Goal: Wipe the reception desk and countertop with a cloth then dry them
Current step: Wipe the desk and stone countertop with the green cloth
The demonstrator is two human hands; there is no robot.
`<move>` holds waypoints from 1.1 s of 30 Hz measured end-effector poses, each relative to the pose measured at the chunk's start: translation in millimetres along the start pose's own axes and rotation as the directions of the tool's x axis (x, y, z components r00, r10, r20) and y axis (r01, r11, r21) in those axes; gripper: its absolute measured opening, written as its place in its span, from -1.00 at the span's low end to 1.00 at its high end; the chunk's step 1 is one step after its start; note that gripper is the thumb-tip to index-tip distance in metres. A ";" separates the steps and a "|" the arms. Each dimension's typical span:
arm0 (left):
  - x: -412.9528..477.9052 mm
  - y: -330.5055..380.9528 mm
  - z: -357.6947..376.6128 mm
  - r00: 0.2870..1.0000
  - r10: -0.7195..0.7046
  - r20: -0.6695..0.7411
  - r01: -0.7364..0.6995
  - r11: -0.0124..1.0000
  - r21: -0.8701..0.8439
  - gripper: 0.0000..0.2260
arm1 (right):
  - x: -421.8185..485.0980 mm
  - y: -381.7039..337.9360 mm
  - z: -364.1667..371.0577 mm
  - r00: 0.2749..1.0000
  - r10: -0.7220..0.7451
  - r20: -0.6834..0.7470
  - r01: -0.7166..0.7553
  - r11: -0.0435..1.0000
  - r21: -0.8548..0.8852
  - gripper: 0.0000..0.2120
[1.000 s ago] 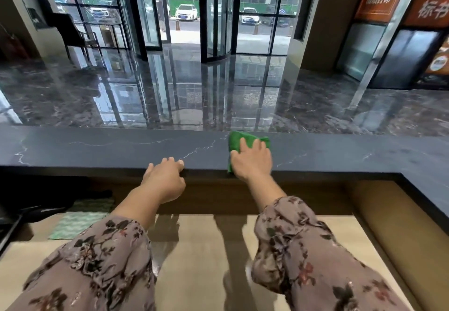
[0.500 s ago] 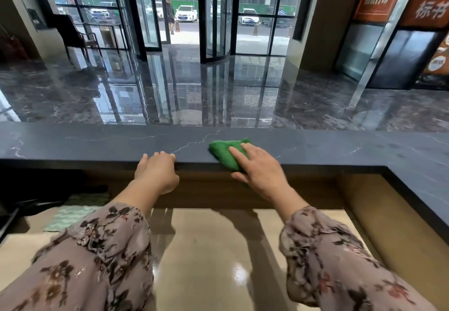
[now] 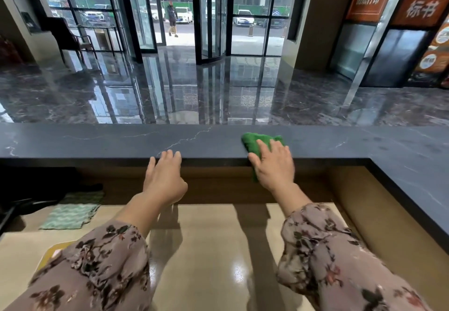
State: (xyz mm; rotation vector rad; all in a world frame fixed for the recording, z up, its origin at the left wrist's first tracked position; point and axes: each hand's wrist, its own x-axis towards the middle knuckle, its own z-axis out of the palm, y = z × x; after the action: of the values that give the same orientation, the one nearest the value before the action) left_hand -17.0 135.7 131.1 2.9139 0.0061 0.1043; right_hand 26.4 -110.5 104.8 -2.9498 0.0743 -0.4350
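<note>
**deskrat:** Quick q re the green cloth [image 3: 258, 140]. Sitting on the dark countertop [image 3: 97, 140] near the front edge, right of centre, partly draped over the lip. Any tips on handling?

**wipez99:** Prob soft, light, floppy, bunches up easily. Maybe a bit clingy on that smooth stone if damp, but can't tell wet vs dry from here. No need to pinch it tbh. Better pressed flat from above w/ the palm, or grabbed at the bunched far end.

**deskrat:** And the hands rn?

**wipez99:** Right hand [image 3: 274, 165] laid over the cloth, fingers [image 3: 277, 146] fairly straight n spread, pressing down, not curled round it. Left hand [image 3: 164, 179] relaxed, fingertips resting on the counter lip, holding nothing, well apart from the cloth.
</note>
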 end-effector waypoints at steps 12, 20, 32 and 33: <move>7.0 79.4 6.1 0.992 0.109 0.061 -0.112 0.993 0.045 -0.35 | 27.2 -25.9 -13.7 0.909 -0.330 0.256 0.301 0.942 0.146 -0.46; 15.8 121.0 9.0 0.971 0.203 0.126 -0.208 0.978 0.023 -0.37 | 40.4 130.7 -40.9 0.948 0.044 0.315 -0.048 0.999 0.005 -0.45; 24.2 119.7 4.6 0.916 0.308 0.259 -0.335 0.940 0.065 -0.38 | 53.8 143.7 -45.7 0.831 0.469 0.299 -0.439 0.883 -0.163 -0.41; 25.0 119.5 3.8 0.912 0.312 0.266 -0.342 0.937 0.072 -0.38 | 54.8 129.9 -44.3 0.842 0.444 0.307 -0.414 0.896 -0.161 -0.41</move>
State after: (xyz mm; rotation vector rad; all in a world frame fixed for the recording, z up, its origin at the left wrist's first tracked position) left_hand 7.7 18.7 156.0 2.9934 -0.5383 -0.2202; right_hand 62.6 -249.1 140.9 -2.9136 0.7146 0.1426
